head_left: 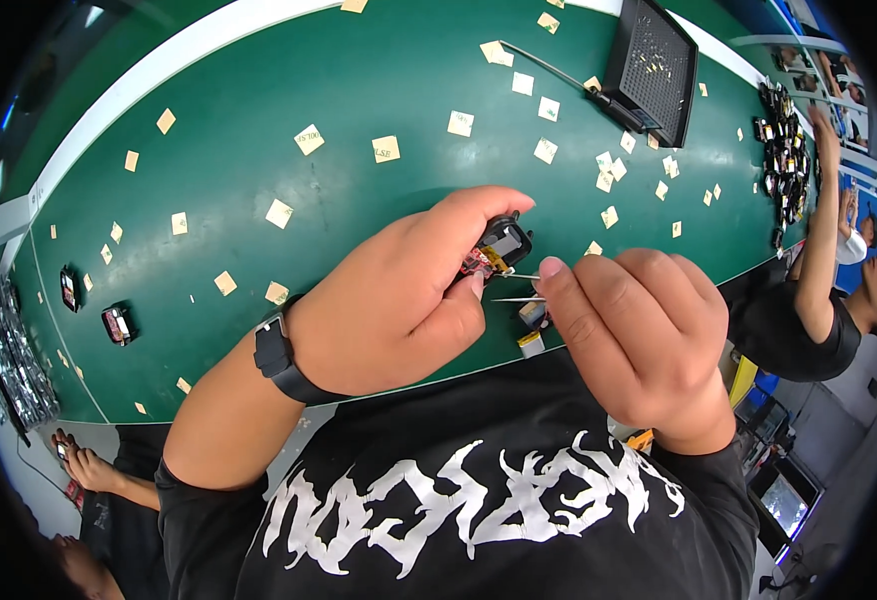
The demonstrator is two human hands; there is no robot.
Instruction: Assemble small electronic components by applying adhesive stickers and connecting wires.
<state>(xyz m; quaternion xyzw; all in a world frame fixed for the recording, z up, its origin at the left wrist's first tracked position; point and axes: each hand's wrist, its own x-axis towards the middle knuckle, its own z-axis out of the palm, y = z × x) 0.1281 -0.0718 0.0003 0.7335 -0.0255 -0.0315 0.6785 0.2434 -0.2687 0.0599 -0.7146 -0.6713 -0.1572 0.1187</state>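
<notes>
My left hand, with a black watch on its wrist, is closed round a small black device over the green table. The device's housing lies open, showing a red circuit board and a yellow strip inside. Fine metal tweezers are pinched between the thumb and fingers of my right hand. Their two tips are apart and point left; one is close to the device's lower edge, but contact cannot be made out. Just below, near the table's front edge, lies a small silver part with yellow tape.
A black perforated tray stands at the back right, a thin metal rod beside it. Small paper squares are scattered about. Two opened devices lie left; many dark devices are heaped far right. Other people sit on both sides.
</notes>
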